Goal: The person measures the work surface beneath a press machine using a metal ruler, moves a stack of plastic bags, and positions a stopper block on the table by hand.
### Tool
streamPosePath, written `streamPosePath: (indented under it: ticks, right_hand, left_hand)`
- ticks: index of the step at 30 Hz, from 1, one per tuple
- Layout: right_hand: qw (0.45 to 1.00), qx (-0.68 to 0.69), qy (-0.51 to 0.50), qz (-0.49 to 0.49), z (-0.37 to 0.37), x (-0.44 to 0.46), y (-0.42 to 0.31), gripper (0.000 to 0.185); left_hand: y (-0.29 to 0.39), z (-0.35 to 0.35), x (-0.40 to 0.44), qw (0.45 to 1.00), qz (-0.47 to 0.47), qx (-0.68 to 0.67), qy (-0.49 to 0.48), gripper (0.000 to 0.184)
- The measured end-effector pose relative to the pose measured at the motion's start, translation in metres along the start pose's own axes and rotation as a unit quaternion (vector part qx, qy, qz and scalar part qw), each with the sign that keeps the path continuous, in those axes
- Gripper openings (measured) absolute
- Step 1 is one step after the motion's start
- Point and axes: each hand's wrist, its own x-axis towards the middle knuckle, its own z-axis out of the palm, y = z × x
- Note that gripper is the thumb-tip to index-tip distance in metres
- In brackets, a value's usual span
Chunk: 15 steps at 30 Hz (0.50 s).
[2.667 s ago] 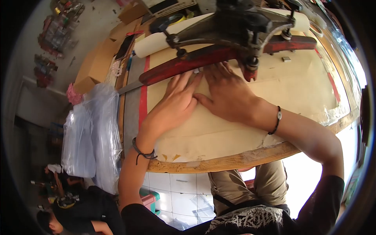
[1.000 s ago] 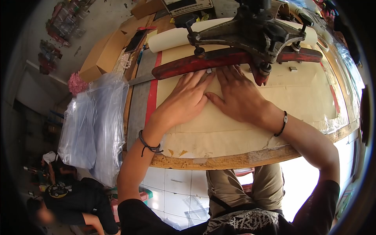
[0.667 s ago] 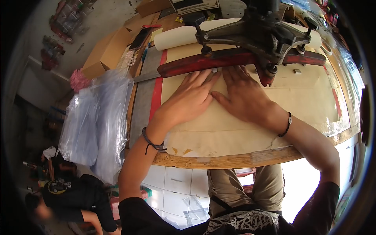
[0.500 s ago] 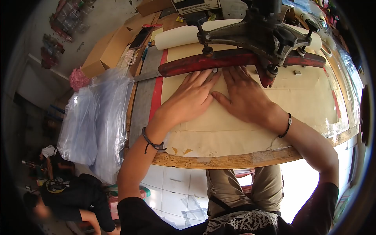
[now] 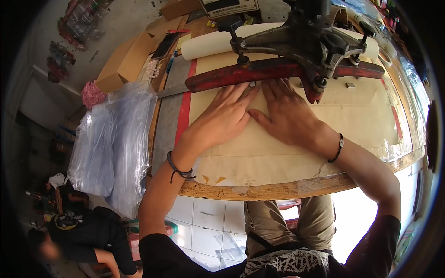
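Note:
My left hand [image 5: 227, 113] lies flat on the tan sheet [image 5: 324, 153] covering the worktable, fingers stretched away from me. To its right, my right hand [image 5: 292, 113] rests palm down on the same sheet, its thumb close to the left hand. Both hands' fingertips reach to the red bar [image 5: 245, 74] of a machine, which partly hides them. A small metal block [image 5: 252, 84] sits between the two hands near the bar. Whether anything thin or clear lies beneath my palms, I cannot make out.
The machine's dark metal frame [image 5: 296, 39] stands over the bar. Behind it lies a pale roll [image 5: 204, 46]. Clear plastic bags [image 5: 113, 143] hang off the left edge, near a cardboard box [image 5: 125, 62]. A person in black [image 5: 92, 231] is at lower left.

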Motion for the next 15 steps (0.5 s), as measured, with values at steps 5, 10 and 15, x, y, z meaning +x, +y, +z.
streamPosePath:
  ticks: [5, 10, 15]
  right_hand:
    - [1.000, -0.004, -0.003, 0.001, -0.0006, 0.0001, -0.0007, 0.078]
    - [1.000, -0.001, -0.014, 0.004, -0.0019, 0.0003, -0.0006, 0.078]
    - [1.000, -0.006, -0.026, 0.008, -0.0045, 0.0006, -0.0021, 0.075]
  left_hand:
    - [-0.0010, 0.0017, -0.0002, 1.000, 0.010, 0.008, 0.009, 0.059]
    - [-0.0015, 0.0027, -0.0002, 1.000, 0.013, 0.010, 0.016, 0.059]
    - [-0.0008, 0.0024, -0.0011, 1.000, 0.017, 0.017, 0.019, 0.058]
